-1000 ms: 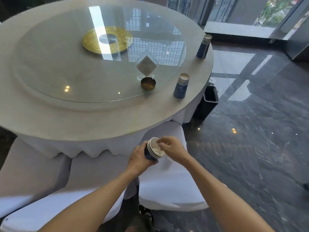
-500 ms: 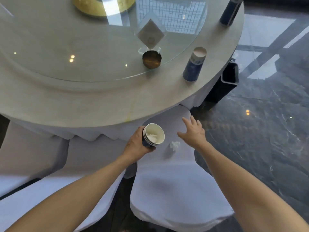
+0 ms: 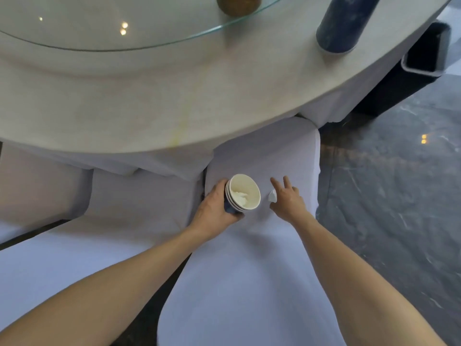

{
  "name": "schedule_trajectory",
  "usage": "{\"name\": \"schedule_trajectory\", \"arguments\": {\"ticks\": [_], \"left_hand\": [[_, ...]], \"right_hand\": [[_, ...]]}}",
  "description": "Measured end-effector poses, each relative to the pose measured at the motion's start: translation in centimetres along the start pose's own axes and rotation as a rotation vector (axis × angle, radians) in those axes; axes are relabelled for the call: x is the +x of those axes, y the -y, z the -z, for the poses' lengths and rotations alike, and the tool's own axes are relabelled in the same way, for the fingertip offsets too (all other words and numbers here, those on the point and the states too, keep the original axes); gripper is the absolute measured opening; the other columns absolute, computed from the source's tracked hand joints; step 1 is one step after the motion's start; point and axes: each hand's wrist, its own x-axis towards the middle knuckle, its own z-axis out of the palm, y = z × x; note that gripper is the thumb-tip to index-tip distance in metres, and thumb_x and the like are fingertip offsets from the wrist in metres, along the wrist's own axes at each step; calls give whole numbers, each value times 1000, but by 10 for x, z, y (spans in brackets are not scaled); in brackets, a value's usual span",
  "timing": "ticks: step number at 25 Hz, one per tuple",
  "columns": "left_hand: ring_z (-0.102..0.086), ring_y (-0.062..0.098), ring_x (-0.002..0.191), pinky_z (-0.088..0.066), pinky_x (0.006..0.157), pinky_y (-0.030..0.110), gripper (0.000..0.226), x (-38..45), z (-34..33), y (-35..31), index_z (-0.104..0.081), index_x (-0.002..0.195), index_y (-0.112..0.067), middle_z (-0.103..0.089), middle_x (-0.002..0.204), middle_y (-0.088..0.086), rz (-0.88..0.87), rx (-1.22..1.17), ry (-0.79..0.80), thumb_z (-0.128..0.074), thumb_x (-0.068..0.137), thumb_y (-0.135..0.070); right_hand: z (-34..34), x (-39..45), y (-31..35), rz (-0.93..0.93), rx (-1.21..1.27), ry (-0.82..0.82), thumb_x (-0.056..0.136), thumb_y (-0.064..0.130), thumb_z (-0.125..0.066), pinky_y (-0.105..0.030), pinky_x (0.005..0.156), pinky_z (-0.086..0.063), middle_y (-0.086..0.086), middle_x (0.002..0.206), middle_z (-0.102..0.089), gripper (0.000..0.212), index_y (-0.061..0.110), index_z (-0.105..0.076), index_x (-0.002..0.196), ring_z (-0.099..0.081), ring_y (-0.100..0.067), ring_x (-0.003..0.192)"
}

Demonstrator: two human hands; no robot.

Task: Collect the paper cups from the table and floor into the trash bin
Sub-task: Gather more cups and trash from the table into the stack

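My left hand (image 3: 215,208) grips a nested stack of blue paper cups (image 3: 242,193) over a white-covered chair seat, its white mouth facing me with crumpled tissue inside. My right hand (image 3: 287,199) hovers just right of the stack, fingers spread, touching or just above a small crumpled white tissue (image 3: 272,196) on the seat. Another blue paper cup (image 3: 341,26) stands on the round table near its right edge, its top cut off by the frame. The black trash bin (image 3: 424,63) stands on the floor beyond the table's right edge.
The round table (image 3: 124,101) with a white cloth and a glass turntable (image 3: 119,33) fills the top. A small brass bowl (image 3: 238,6) sits on the glass. White-covered chairs (image 3: 244,283) stand below and left. Dark polished marble floor (image 3: 399,196) lies to the right.
My head has dropped closer to the chair. My right hand left the cup stack, swung right, and came down at the tissue on the seat. My left hand still holds the stack.
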Motion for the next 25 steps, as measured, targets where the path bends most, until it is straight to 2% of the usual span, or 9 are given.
{"name": "schedule_trajectory", "arguments": {"ticks": [3,5,7,10,12,15,19,22,25], "left_hand": [[-58,15,123,-43,92,22,80,-2,-12,17,-47,139,-22,-62,132,-6,24,18,36,-91,73,-22],[-57,15,124,-43,93,22,80,-2,-14,22,-46,139,-20,-62,134,-5,30,23,44,-91,73,-21],[-56,15,125,-45,95,25,82,-3,-14,25,-45,140,-21,-61,134,-5,37,27,40,-91,73,-20],[-57,17,125,-49,102,35,82,-11,-11,19,-46,138,-23,-61,133,-6,32,17,37,-92,71,-22],[-57,16,124,-50,103,37,80,-20,-5,3,-48,136,-25,-61,131,-7,12,5,40,-92,70,-24],[-58,14,122,-50,100,35,77,-36,6,-28,-49,134,-29,-61,129,-10,-28,-24,45,-92,70,-26],[-58,14,122,-51,100,36,79,-68,28,-76,-46,135,-32,-60,130,-11,-102,-37,48,-91,71,-29],[-60,16,118,-51,95,36,76,-89,47,-111,-47,132,-31,-62,127,-12,-146,-72,24,-92,71,-28],[-61,17,112,-46,80,27,74,-108,57,-142,-48,132,-27,-63,125,-10,-205,-70,24,-92,73,-27]], "right_hand": [[-35,13,-8,-24,-41,67,92,9,-63,-50,95,-52,-11,164,-16,74,31,-29,155,-43,-42,131],[-54,15,-12,-42,-33,85,94,5,-54,-47,91,-52,-15,152,-31,59,24,-42,148,-46,-40,126],[-61,9,-14,-48,-29,115,95,5,-47,-42,88,-54,-14,132,-47,39,14,-57,132,-55,-37,114],[-47,-11,-7,-52,45,165,97,12,-48,-40,87,-54,-14,121,-59,25,8,-62,118,-64,-36,102],[-20,-31,0,-93,150,92,98,17,-48,-38,77,-51,-11,107,-63,19,9,-57,113,-62,-35,92],[37,-66,15,-132,323,-74,98,24,-48,-36,65,-43,-6,88,-57,14,15,-47,108,-57,-33,81],[117,-134,39,-54,406,-255,104,31,-46,-45,71,-55,-10,92,-63,13,19,-45,109,-60,-33,80],[170,-182,59,-29,515,-361,103,36,-44,-50,71,-55,-11,91,-64,14,22,-42,102,-62,-35,82],[213,-229,80,15,700,-480,103,32,-47,-46,75,-49,-8,98,-61,21,11,-47,104,-59,-26,85]]}}
